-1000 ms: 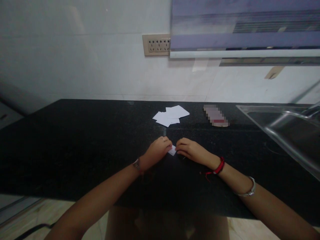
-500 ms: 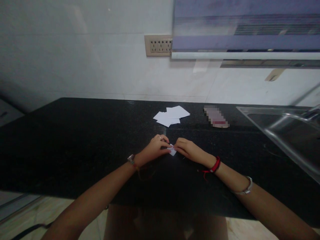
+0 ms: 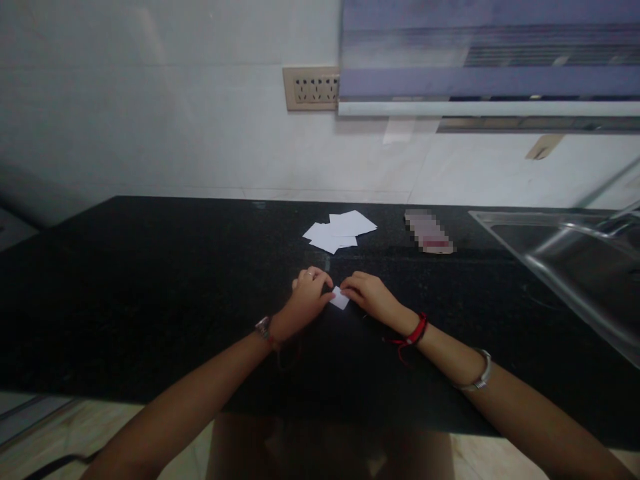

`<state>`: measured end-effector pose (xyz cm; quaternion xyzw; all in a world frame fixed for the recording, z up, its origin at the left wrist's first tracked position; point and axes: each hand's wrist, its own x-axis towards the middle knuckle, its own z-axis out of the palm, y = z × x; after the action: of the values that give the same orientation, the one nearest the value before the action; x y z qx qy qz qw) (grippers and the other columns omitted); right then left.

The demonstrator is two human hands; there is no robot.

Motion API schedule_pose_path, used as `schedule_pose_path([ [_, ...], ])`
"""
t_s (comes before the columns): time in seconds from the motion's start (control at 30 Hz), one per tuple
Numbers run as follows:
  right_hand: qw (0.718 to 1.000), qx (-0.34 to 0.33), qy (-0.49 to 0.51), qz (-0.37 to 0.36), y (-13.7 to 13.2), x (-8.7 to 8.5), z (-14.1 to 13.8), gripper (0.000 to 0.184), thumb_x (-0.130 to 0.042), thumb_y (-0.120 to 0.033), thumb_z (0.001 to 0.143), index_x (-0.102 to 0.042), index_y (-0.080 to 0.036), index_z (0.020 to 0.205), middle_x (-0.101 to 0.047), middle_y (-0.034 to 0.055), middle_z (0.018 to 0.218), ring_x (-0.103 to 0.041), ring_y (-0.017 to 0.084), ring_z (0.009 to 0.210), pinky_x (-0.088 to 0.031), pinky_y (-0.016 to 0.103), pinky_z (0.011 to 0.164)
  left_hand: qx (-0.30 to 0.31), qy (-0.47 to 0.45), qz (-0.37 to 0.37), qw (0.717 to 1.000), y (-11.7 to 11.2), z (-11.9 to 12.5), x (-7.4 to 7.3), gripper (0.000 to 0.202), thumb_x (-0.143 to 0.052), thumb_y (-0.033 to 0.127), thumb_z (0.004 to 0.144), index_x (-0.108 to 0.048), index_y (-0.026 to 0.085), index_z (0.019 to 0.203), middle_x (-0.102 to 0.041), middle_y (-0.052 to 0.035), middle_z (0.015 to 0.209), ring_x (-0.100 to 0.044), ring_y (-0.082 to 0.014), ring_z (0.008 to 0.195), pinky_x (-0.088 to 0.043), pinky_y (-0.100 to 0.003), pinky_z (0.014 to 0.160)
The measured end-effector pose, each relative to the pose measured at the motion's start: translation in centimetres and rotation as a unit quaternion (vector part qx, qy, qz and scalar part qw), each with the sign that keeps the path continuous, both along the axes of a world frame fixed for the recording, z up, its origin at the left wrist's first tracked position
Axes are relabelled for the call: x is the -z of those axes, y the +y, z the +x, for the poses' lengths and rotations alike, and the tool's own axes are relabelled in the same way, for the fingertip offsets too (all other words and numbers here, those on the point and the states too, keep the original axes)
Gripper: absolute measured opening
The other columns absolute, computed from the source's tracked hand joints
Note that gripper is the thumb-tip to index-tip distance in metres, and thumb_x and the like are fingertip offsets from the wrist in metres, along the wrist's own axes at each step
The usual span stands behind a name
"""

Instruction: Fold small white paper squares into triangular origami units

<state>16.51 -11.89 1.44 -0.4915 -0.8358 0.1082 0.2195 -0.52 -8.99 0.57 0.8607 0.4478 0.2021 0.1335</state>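
Note:
A small folded piece of white paper [image 3: 340,299] lies on the black countertop between my two hands. My left hand [image 3: 310,292] has its thumb on the paper's left corner, its other fingers curled above. From the other side, my right hand [image 3: 367,293] pinches the upper right edge with fingertips together. The fold lines are too small to make out. Just beyond my hands, several loose white paper sheets [image 3: 337,233] overlap in a loose pile.
A blurred-out phone-like object [image 3: 429,232] lies right of the sheets. Farther right, a metal sink [image 3: 535,257] is set into the black countertop [image 3: 150,280]. A socket panel [image 3: 313,89] is on the tiled wall behind, beside a purple blind [image 3: 490,53].
My left hand's thumb has drawn back to the left corner of the folded paper, so more of it shows. The whole view has shifted slightly; the loose sheets stay put.

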Motion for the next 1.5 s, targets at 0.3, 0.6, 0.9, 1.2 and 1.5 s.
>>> schedule_pose_path([
  [0.3, 0.99, -0.096, -0.101, 0.011, -0.6, -0.9, 1.3, 0.022, -0.039, -0.022, 0.085, -0.059, -0.015, 0.089, -0.052, 0.0059, 0.085, -0.051, 0.011, 0.072, -0.041, 0.021, 0.064, 0.178, 0.069, 0.064, 0.979, 0.1, -1.2, -1.2, 0.016, -0.053, 0.03, 0.076, -0.057, 0.018, 0.085, -0.056, -0.0028, 0.093, -0.047, -0.0171, 0.09, -0.038, -0.029, 0.077],
  [0.6, 0.982, -0.128, -0.133, 0.039, -0.3, -0.7, 2.3, 0.026, -0.039, -0.026, 0.085, -0.058, -0.016, 0.098, -0.054, 0.0071, 0.089, -0.052, 0.014, 0.077, -0.042, 0.024, 0.067, 0.281, 0.176, 0.195, 0.923, 1.2, -1.4, -1.3, 0.012, -0.044, 0.019, 0.081, -0.055, 0.016, 0.08, -0.058, -0.004, 0.077, -0.052, -0.0146, 0.07, -0.039, -0.025, 0.062],
  [0.9, 0.997, -0.055, 0.051, 0.016, -0.7, -1.2, 2.0, 0.019, -0.041, -0.021, 0.083, -0.059, -0.014, 0.083, -0.058, 0.005, 0.08, -0.053, 0.013, 0.074, -0.041, 0.024, 0.068, 0.168, -0.066, 0.052, 0.982, 0.5, -0.8, -1.9, 0.016, -0.041, 0.022, 0.082, -0.055, 0.016, 0.085, -0.06, -0.0019, 0.08, -0.054, -0.0118, 0.074, -0.041, -0.022, 0.068],
  [1.2, 0.996, -0.002, 0.065, -0.06, -0.8, -0.8, 1.3, 0.015, -0.047, -0.02, 0.079, -0.06, -0.013, 0.08, -0.057, 0.001, 0.065, -0.049, 0.009, 0.057, -0.037, 0.019, 0.054, 0.202, -0.045, -0.034, 0.978, 1.0, -0.6, -1.4, 0.01, -0.049, 0.022, 0.077, -0.057, 0.016, 0.079, -0.06, -0.0012, 0.08, -0.052, -0.0125, 0.077, -0.04, -0.023, 0.069],
  [1.5, 0.978, -0.123, -0.161, 0.056, -2.1, -1.6, 1.6, 0.021, -0.042, -0.013, 0.081, -0.06, -0.014, 0.091, -0.057, 0.0079, 0.084, -0.052, 0.015, 0.075, -0.041, 0.025, 0.064, 0.275, 0.094, 0.085, 0.953, 1.5, -1.2, -1.3, 0.018, -0.04, 0.021, 0.082, -0.058, 0.018, 0.08, -0.055, -0.0031, 0.083, -0.048, -0.0141, 0.08, -0.037, -0.024, 0.071],
])
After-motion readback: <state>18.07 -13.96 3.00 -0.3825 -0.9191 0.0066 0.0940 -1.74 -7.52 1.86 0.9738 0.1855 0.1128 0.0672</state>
